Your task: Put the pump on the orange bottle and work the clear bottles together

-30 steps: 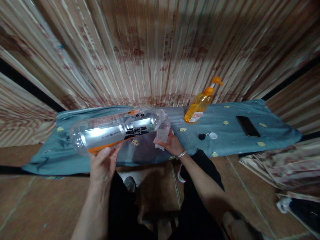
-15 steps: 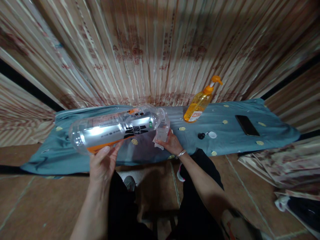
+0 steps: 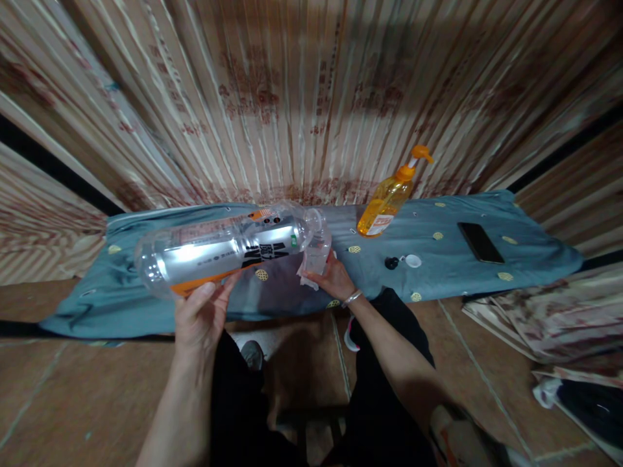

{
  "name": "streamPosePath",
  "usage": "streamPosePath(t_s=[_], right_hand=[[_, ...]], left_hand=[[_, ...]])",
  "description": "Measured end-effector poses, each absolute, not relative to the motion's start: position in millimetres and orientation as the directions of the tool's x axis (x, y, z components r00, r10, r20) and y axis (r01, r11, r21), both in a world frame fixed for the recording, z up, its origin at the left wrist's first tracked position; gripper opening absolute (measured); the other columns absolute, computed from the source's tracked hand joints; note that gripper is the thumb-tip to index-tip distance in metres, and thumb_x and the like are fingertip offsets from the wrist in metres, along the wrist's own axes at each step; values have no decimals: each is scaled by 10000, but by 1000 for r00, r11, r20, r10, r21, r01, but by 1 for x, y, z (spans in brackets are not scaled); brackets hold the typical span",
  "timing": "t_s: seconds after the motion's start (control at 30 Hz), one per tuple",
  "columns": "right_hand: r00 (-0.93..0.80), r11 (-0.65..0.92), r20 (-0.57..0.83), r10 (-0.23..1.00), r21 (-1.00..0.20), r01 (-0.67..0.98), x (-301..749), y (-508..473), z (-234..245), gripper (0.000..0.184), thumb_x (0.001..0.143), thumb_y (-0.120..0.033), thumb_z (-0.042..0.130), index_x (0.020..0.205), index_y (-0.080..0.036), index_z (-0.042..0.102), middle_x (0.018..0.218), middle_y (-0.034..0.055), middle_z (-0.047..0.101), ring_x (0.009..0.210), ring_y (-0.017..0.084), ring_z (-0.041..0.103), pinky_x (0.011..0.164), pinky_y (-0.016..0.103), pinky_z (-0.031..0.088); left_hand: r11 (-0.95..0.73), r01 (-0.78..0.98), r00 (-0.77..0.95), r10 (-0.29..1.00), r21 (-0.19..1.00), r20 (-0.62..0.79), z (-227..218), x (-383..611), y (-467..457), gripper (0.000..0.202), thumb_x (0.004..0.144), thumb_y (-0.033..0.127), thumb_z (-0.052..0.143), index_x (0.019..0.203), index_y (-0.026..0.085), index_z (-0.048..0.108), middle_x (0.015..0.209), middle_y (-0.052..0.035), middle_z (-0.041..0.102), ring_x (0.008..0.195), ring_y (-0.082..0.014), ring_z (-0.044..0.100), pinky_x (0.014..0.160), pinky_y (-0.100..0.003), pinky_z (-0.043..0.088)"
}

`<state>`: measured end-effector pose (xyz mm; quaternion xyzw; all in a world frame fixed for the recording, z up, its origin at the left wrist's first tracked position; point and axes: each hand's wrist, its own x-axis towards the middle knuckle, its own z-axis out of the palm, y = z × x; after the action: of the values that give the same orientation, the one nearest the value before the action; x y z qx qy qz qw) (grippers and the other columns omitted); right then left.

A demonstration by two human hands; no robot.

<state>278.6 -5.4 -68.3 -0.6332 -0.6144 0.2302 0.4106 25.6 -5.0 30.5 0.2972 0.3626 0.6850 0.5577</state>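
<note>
Lying across half-curled left fingers (image 3: 199, 298) that grip it, the bottle (image 3: 226, 250) faces a container (image 3: 318, 256) right fingers (image 3: 327, 277) clasp.

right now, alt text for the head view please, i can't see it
A person's left hand holds a large clear plastic bottle with a silver-and-orange label nearly level, its neck at a small clear container in the right hand. An orange-topped pump bottle and a black smartphone rest on patterned teal cloth.

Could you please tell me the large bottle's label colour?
The label is mostly silver with orange and black; head view.
</note>
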Motion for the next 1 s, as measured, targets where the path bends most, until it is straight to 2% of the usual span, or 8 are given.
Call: streamPosePath(t_s=[0.2,0.4,0.57,0.73,1.0], right_hand=[[140,102,219,966,-816,569,279,-5,-70,782,745,-430,793,1393,-172,440,1224,141,700,1084,304,713,936,432,581],[140,96,206,968,-826,556,279,-6,-70,767,745,-434,796,1382,-181,453,1232,139,699,1108,307,705,950,433,574],[137,103,213,967,-824,557,279,-5,-73,793,748,-419,791,1400,-151,427,1223,150,705,1105,304,706,954,437,570],[130,121,232,964,-816,565,279,-4,-74,789,753,-433,784,1397,-148,429,1237,157,698,1122,309,698,961,438,563],[132,113,216,967,-836,537,279,-4,-74,810,753,-415,790,1419,-151,413,1260,155,686,1147,302,686,988,433,547]], left_hand=[[-117,-548,-192,981,828,12,28,24,-4,339,464,191,877,729,237,671,766,20,703,901,-272,691,983,-586,514],[-107,-539,-202,979,835,-5,29,23,-5,332,448,210,898,701,249,686,730,41,712,844,-230,696,969,-527,543],[-112,-532,-200,980,839,3,31,24,-6,346,427,242,924,689,247,698,714,38,703,842,-231,694,957,-530,556],[-109,-538,-179,984,836,13,29,23,-5,315,474,220,896,711,256,692,728,32,712,892,-256,706,968,-542,543],[-88,-566,-200,979,820,-33,32,24,-5,352,412,215,915,686,243,695,704,58,719,767,-188,690,949,-470,565]])
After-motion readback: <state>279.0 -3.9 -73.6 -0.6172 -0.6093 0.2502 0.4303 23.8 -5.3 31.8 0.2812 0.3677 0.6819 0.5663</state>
